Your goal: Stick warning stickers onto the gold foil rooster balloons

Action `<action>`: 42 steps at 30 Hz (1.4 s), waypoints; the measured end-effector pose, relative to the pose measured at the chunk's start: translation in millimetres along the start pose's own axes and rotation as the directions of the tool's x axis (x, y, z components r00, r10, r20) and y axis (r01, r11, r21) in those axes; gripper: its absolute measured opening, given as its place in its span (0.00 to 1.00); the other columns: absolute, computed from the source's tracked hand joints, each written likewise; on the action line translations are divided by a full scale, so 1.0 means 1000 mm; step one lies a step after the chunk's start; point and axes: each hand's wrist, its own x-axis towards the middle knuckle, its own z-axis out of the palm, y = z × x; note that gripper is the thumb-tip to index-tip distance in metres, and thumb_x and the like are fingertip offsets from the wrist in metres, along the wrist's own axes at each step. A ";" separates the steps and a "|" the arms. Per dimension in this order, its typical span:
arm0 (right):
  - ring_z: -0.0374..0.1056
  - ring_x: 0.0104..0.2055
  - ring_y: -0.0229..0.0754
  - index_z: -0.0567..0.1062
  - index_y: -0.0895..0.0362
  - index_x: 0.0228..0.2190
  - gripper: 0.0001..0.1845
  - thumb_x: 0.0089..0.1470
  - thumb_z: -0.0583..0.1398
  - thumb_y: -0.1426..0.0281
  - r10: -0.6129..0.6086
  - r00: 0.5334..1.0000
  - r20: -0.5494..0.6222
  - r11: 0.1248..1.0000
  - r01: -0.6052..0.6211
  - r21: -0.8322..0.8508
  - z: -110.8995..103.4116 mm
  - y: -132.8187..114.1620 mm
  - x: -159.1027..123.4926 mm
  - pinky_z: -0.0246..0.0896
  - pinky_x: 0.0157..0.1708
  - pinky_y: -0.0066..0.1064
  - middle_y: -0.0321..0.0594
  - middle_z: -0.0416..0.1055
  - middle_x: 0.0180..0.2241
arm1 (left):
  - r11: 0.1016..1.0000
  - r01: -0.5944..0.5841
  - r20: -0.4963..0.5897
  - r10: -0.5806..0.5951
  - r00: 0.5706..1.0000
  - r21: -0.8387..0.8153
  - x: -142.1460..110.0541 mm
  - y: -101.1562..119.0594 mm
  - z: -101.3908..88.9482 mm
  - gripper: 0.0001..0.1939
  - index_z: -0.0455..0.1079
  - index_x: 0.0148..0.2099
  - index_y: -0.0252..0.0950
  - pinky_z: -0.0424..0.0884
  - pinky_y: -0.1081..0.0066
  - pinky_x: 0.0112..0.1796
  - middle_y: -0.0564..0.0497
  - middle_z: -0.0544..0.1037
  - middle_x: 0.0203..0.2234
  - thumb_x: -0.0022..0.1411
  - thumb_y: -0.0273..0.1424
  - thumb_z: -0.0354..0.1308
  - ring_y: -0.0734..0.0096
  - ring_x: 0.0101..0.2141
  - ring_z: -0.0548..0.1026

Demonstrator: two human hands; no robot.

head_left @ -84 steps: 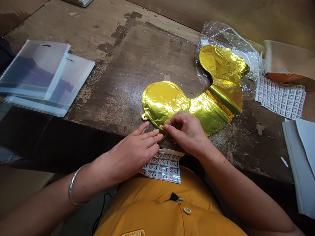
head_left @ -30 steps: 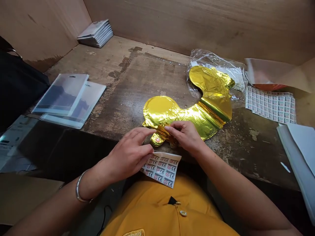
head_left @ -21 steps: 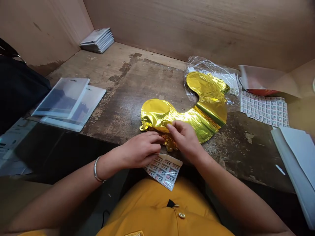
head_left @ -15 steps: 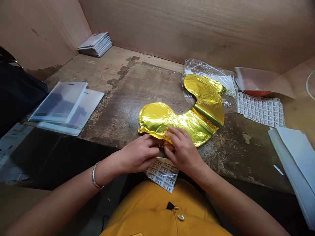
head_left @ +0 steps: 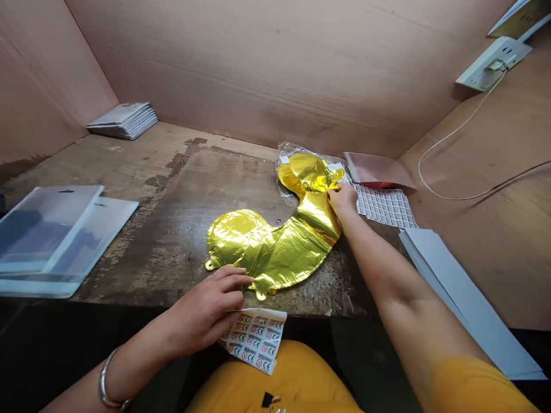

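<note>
A gold foil balloon [head_left: 284, 258], flat and curved, lies on the worn wooden table with one tabbed edge near the front. My left hand [head_left: 215, 310] pinches a sheet of small printed stickers [head_left: 253, 339] that hangs over the table's front edge. Its fingertips also rest against the balloon's near edge. Farther off, my right hand [head_left: 344, 202] has its fingers closed on gold foil at the balloon's far right side. More gold foil [head_left: 307, 167] rises there, and I cannot tell whether it is a separate piece.
Clear plastic pouches [head_left: 55, 235] lie at the left. A stack of flat packs [head_left: 124, 120] sits in the back left corner. Right of the foil are a clear bag [head_left: 284, 154], printed sticker sheets [head_left: 383, 203] and white paper [head_left: 447, 281]. A cable [head_left: 443, 129] hangs from a wall socket [head_left: 495, 63].
My right hand has moved from the balloon's near edge to its far end, where the foil is now lifted and folded. My left hand stays near the front with the sticker sheet. The view has shifted right.
</note>
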 end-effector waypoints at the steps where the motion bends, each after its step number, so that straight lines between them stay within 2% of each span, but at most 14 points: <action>1: 0.69 0.44 0.42 0.71 0.58 0.47 0.16 0.60 0.58 0.63 0.005 1.000 -0.018 1.000 -0.006 -0.019 -0.001 0.005 0.004 0.68 0.44 0.41 0.43 0.70 0.47 | 1.000 0.002 -0.003 -0.002 1.000 -0.001 0.000 0.000 0.000 0.06 0.66 0.34 0.37 0.58 0.55 0.60 0.46 0.69 0.55 0.64 0.26 0.50 0.57 0.60 0.60; 6: 0.67 0.48 0.51 0.73 0.64 0.43 0.14 0.57 0.58 0.69 -0.031 0.992 -0.118 0.995 0.019 -0.097 -0.012 -0.003 -0.002 0.61 0.48 0.47 0.54 0.70 0.46 | 0.999 -0.002 -0.040 0.000 0.999 -0.032 0.002 -0.001 0.000 0.06 0.69 0.34 0.37 0.60 0.56 0.59 0.47 0.71 0.55 0.62 0.24 0.52 0.58 0.59 0.63; 10: 0.63 0.53 0.51 0.74 0.60 0.46 0.16 0.55 0.57 0.71 -0.236 0.969 -0.068 0.968 0.228 -0.105 -0.028 -0.036 -0.071 0.55 0.52 0.43 0.52 0.70 0.49 | 0.993 0.004 -0.068 -0.012 0.998 -0.115 0.003 -0.003 -0.002 0.05 0.71 0.34 0.37 0.61 0.56 0.58 0.46 0.74 0.52 0.61 0.25 0.54 0.58 0.57 0.66; 11: 0.65 0.50 0.50 0.75 0.60 0.44 0.14 0.57 0.55 0.70 -0.414 0.910 0.026 0.909 0.415 -0.045 -0.034 -0.043 -0.100 0.57 0.51 0.41 0.50 0.73 0.45 | 0.990 0.006 -0.082 -0.018 0.996 -0.144 0.002 -0.002 -0.003 0.05 0.72 0.35 0.37 0.61 0.56 0.58 0.45 0.75 0.51 0.60 0.25 0.55 0.58 0.56 0.67; 13: 0.69 0.45 0.46 0.75 0.57 0.43 0.14 0.57 0.57 0.66 -0.637 0.711 0.296 0.768 0.619 0.166 -0.046 -0.054 -0.162 0.61 0.47 0.37 0.45 0.75 0.41 | 0.975 0.051 -0.101 -0.074 0.992 -0.218 0.000 0.003 -0.007 0.06 0.72 0.36 0.36 0.64 0.58 0.55 0.44 0.75 0.51 0.61 0.26 0.54 0.59 0.54 0.69; 15: 0.69 0.43 0.45 0.73 0.56 0.46 0.17 0.55 0.60 0.64 -0.671 0.533 0.515 0.727 0.611 0.314 -0.057 -0.059 -0.215 0.63 0.43 0.35 0.43 0.75 0.41 | 0.931 0.147 -0.102 -0.191 0.976 -0.333 -0.002 0.012 -0.012 0.06 0.73 0.36 0.36 0.69 0.63 0.50 0.44 0.76 0.49 0.61 0.27 0.54 0.61 0.49 0.73; 16: 0.70 0.41 0.44 0.74 0.55 0.44 0.15 0.56 0.60 0.64 -0.653 0.507 0.562 0.743 0.571 0.348 -0.061 -0.060 -0.234 0.63 0.40 0.33 0.42 0.75 0.38 | 0.892 0.209 -0.077 -0.260 0.963 -0.400 -0.002 0.017 -0.014 0.06 0.73 0.36 0.36 0.70 0.65 0.47 0.45 0.78 0.45 0.61 0.27 0.54 0.62 0.47 0.75; 21: 0.65 0.27 0.36 0.74 0.56 0.29 0.08 0.58 0.57 0.67 -0.447 0.583 0.678 0.892 0.238 0.384 -0.056 -0.051 -0.256 0.58 0.28 0.27 0.34 0.72 0.25 | 0.533 0.479 0.025 -0.650 0.759 -0.698 -0.008 0.040 -0.011 0.07 0.75 0.36 0.36 0.72 0.73 0.33 0.50 0.79 0.32 0.55 0.33 0.61 0.68 0.33 0.77; 24: 0.63 0.25 0.34 0.73 0.57 0.27 0.10 0.57 0.57 0.65 -0.392 0.534 0.749 0.905 0.081 0.417 -0.051 -0.043 -0.246 0.57 0.25 0.26 0.33 0.69 0.23 | 0.246 0.446 0.125 -0.747 0.653 -0.861 -0.013 0.043 -0.001 0.13 0.75 0.37 0.35 0.71 0.75 0.29 0.52 0.78 0.28 0.51 0.37 0.66 0.72 0.27 0.75; 27: 0.62 0.25 0.35 0.73 0.57 0.27 0.12 0.58 0.57 0.64 -0.377 0.503 0.778 0.917 0.087 0.388 -0.052 -0.038 -0.243 0.58 0.25 0.27 0.33 0.68 0.22 | 0.056 0.348 0.182 -0.769 0.612 -0.936 -0.016 0.044 0.013 0.17 0.74 0.36 0.33 0.71 0.75 0.28 0.52 0.77 0.26 0.50 0.41 0.67 0.74 0.25 0.73; 31: 0.67 0.37 0.44 0.74 0.58 0.36 0.08 0.57 0.57 0.68 -0.558 0.611 0.562 0.824 0.485 0.292 -0.056 -0.046 -0.253 0.63 0.38 0.35 0.41 0.74 0.33 | 0.059 0.272 0.113 -0.811 0.574 -0.960 -0.016 0.050 0.026 0.18 0.74 0.33 0.32 0.69 0.76 0.26 0.52 0.75 0.23 0.53 0.43 0.65 0.76 0.24 0.71; 34: 0.65 0.45 0.47 0.73 0.61 0.43 0.12 0.58 0.57 0.70 -0.752 0.556 0.353 0.651 0.709 0.270 -0.055 -0.058 -0.262 0.61 0.48 0.40 0.46 0.74 0.41 | 0.124 0.243 0.035 -0.827 0.561 -0.962 -0.015 0.055 0.029 0.16 0.73 0.31 0.32 0.69 0.77 0.26 0.53 0.74 0.22 0.54 0.42 0.64 0.76 0.23 0.70; 36: 0.67 0.41 0.46 0.73 0.60 0.42 0.11 0.58 0.57 0.69 -0.768 0.543 0.338 0.634 0.717 0.289 -0.052 -0.064 -0.267 0.62 0.44 0.38 0.45 0.75 0.37 | 0.174 0.242 -0.003 -0.818 0.575 -0.955 -0.014 0.058 0.028 0.15 0.72 0.30 0.32 0.68 0.77 0.26 0.53 0.74 0.21 0.55 0.41 0.63 0.77 0.23 0.69; 42: 0.69 0.33 0.39 0.74 0.55 0.33 0.03 0.57 0.59 0.71 -0.635 0.613 0.471 0.773 0.498 0.393 -0.044 -0.066 -0.270 0.62 0.34 0.31 0.36 0.75 0.29 | 0.319 0.270 -0.085 -0.774 0.628 -0.908 -0.016 0.058 0.028 0.12 0.75 0.36 0.34 0.71 0.74 0.31 0.50 0.78 0.28 0.56 0.38 0.63 0.72 0.28 0.74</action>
